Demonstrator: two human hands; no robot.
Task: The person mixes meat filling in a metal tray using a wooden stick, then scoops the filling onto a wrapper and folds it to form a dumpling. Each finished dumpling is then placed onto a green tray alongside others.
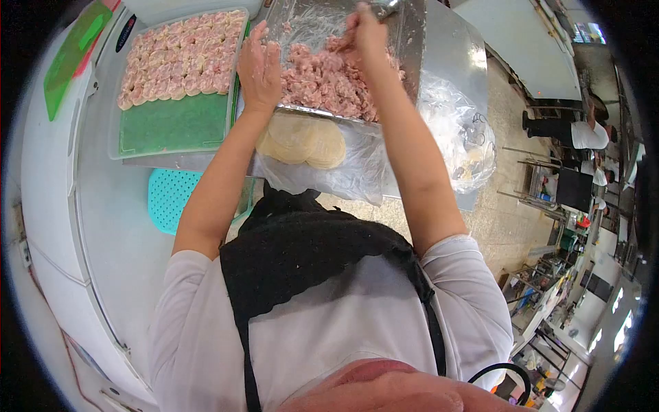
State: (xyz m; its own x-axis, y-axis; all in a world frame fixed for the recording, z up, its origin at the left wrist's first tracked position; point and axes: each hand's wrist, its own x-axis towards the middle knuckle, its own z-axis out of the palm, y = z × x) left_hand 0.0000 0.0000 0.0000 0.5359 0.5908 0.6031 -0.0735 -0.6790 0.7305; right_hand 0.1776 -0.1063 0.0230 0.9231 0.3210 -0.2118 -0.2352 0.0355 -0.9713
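Observation:
My left hand (pixel 260 74) rests against the left rim of a metal tray (pixel 410 51), its fingers stretched out and smeared with bits of meat. Pink ground meat (pixel 326 79) fills much of that tray. Over its upper right part, my right hand (pixel 366 33) is closed and slightly blurred. A shiny metal utensil (pixel 386 7) shows at the top of this hand; its full shape is cut off by the frame. Between my forearms, a stack of round, pale dough wrappers (pixel 302 141) lies on clear plastic just below the tray.
Left of the tray stands a clear plastic container (pixel 115 137) with rows of filled dumplings (pixel 182 58) on a green sheet (pixel 171 127). A crumpled plastic bag (pixel 456 137) lies at right. A turquoise basket (pixel 171 199) sits below the table edge. People (pixel 590 135) are far right.

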